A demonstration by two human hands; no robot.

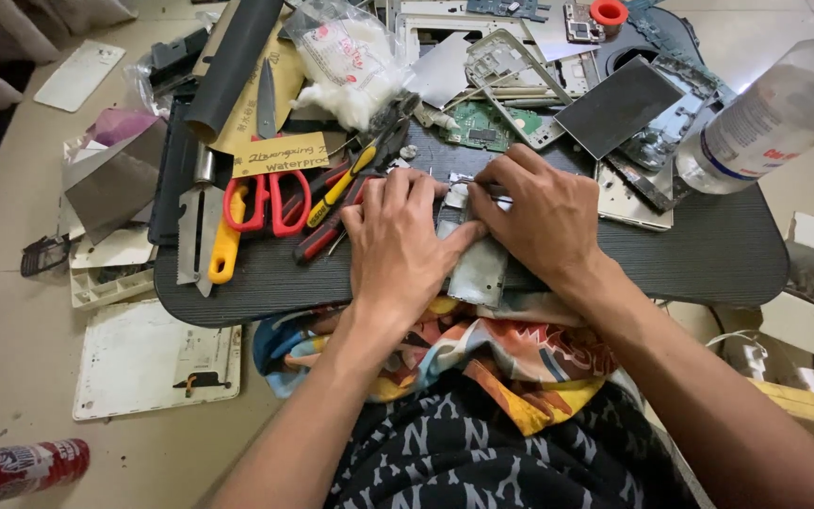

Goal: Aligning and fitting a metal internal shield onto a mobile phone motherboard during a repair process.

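A person seated at a low dark tray table (708,254) works both bare hands over a flat grey metal plate (479,271), apparently a piece of a taken-apart device, lying at the near edge of the table, just above a brightly patterned cloth (520,353) on the lap. The left hand (398,247) lies palm down on the plate's left side, fingers curled and pressing it to the table. The right hand (539,212) is bent over the plate's far end, fingertips pinched together on a small part there; what they grip is too small to tell.

Just left of the left hand lie red-handled scissors (270,203), a yellow-handled cutter (220,247) and pliers with red and yellow grips (339,200). Beyond them, a tan card label (280,154) rests against a dark grey rolled tube (230,66). At the far centre, a clear bag of white wadding (349,61) sits beside a green circuit board (484,125) and silver device frames (511,66). A dark rectangular panel (619,106) leans to the far right, with a clear plastic bottle (773,118) tilted just beyond it. A red tape roll (609,12) shows at the far edge.

On the floor to the near left lie a white back cover (154,358) and a red drink can (16,469).
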